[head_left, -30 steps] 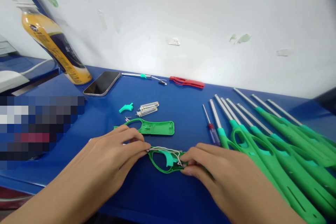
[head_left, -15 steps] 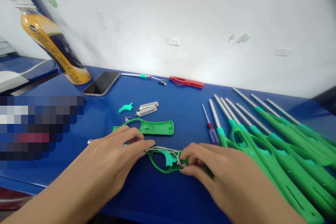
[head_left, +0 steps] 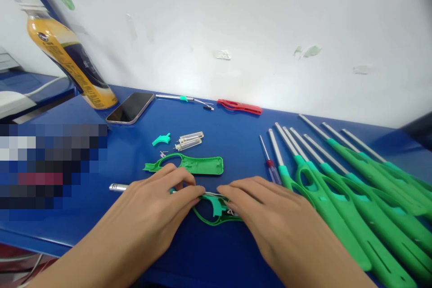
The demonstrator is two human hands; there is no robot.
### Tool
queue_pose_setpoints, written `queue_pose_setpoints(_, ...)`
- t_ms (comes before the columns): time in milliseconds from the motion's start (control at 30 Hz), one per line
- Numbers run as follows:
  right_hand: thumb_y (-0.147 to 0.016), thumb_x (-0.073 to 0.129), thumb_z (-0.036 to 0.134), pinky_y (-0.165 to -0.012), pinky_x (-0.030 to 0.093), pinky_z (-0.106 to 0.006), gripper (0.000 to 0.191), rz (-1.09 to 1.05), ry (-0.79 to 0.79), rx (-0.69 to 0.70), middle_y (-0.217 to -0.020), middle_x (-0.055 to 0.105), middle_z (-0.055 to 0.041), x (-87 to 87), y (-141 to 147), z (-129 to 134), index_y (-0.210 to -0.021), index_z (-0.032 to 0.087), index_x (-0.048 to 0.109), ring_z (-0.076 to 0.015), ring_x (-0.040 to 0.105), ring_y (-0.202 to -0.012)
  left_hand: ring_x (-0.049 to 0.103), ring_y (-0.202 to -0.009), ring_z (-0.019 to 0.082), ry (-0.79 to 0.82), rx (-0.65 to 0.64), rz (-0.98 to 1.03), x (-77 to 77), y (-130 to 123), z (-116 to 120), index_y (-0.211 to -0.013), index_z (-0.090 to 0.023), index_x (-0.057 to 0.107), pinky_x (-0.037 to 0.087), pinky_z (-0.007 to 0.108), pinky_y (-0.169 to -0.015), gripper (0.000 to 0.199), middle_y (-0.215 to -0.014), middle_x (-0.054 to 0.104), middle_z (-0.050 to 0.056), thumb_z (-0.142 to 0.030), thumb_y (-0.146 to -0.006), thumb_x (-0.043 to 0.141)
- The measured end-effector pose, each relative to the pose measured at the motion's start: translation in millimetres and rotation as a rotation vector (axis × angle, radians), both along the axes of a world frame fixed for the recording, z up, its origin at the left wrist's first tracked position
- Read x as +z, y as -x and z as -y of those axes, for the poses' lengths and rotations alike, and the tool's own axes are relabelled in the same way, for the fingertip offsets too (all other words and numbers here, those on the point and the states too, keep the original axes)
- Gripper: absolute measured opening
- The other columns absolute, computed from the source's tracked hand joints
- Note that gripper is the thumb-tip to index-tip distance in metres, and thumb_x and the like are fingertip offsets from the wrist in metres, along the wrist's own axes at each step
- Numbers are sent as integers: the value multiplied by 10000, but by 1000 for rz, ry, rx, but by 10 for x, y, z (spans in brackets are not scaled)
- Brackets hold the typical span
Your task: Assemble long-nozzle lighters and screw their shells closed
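Observation:
An opened green lighter half-shell lies between my hands, with a teal trigger in its finger loop. A thin pale wire runs along its upper edge. My left hand is closed around the front end, and the metal tube sticks out to its left. My right hand has its fingers pressed together on the upper edge and wire, covering most of the handle. Just behind lies the other green half-shell, inner side up.
Behind are clear fuel tanks, a loose teal trigger, a metal tube with wires and a red shell. A screwdriver and several assembled green lighters lie right. A phone and bottle stand left.
My right hand has moved up and left from the handle's inside to the upper edge. The wire, looped loosely before, now lies flatter along that edge. More of the metal tube shows.

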State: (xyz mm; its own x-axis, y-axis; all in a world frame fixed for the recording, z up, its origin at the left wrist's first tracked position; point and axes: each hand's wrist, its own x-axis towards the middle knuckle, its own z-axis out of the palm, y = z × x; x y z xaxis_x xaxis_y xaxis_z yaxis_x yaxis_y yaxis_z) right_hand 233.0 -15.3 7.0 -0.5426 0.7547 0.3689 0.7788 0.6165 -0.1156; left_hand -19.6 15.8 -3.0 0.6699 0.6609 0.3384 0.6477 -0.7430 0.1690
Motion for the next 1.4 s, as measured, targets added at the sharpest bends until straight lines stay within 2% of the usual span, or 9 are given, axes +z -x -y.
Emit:
queue_pose_setpoints(100,-769,628,-38,-682,590,-332,479,-12,13,11,-1053,814,-7,21,25,3,-1156,220,745,-209,765,-828,695,-930,238,19,6,28,-18,-26,8,-1126,-264,729,591,369,-794,327,-1085,732,43,-99,-1069,453)
queue_pose_setpoints(267,-779,660,-14,-685,551,-300,397,-43,5,21,-1010,805,-8,37,20,7,-1093,213,751,-192,759,-826,688,-877,208,32,16,63,-31,-29,26,-1133,-272,715,565,339,-766,311,-1095,711,37,-90,-1056,475)
queue_pose_setpoints(533,-816,633,-37,-665,517,-325,403,-39,50,-5,-995,782,7,4,24,2,-1094,232,744,-192,749,-837,690,-896,214,44,18,35,-6,-54,44,-1134,-272,736,568,345,-752,335,-1107,703,44,-100,-1057,459)
queue_pose_setpoints(633,-845,612,-16,-637,495,-342,397,-20,42,-1,-1010,781,-7,-11,18,4,-1126,230,746,-206,751,-845,684,-942,230,25,24,46,14,-55,28,-1129,-278,741,577,388,-822,319,-1096,712,41,-146,-1083,454)
queue_pose_setpoints(700,-899,582,12,-621,475,-348,360,-11,27,-14,-995,777,-12,-7,12,4,-1130,235,746,-208,745,-827,680,-986,235,-11,58,77,35,-23,-8,-1140,-278,740,576,398,-856,277,-1090,717,36,-196,-1100,478)
queue_pose_setpoints(800,-957,529,24,-577,442,-338,344,-5,-28,-54,-976,776,-15,26,4,6,-1126,232,744,-189,735,-775,668,-1024,237,-75,176,95,86,86,-94,-1160,-259,748,581,367,-841,234,-1112,718,33,-278,-1102,522)
queue_pose_setpoints(1000,-865,490,-60,-550,426,-297,483,1,-97,-87,-1065,799,-12,79,-3,25,-1172,230,725,-170,757,-846,638,-1160,265,-42,445,15,133,385,-327,-1243,-213,739,536,422,-1017,385,-1247,681,-19,-374,-1116,413)
queue_pose_setpoints(1200,-825,454,-71,-521,419,-299,504,-13,-176,-71,-1021,803,13,66,-10,8,-1115,227,739,-158,760,-815,702,-966,265,-29,447,80,-19,520,-537,-1073,-302,797,550,384,-862,312,-1106,772,27,-417,-1051,508)
queue_pose_setpoints(1400,-883,467,-43,-509,422,-316,457,-41,-177,-89,-1000,783,20,47,14,1,-1113,245,738,-162,757,-793,708,-994,259,-20,408,89,0,396,-560,-1099,-283,804,548,381,-853,285,-1116,766,30,-410,-1054,553)
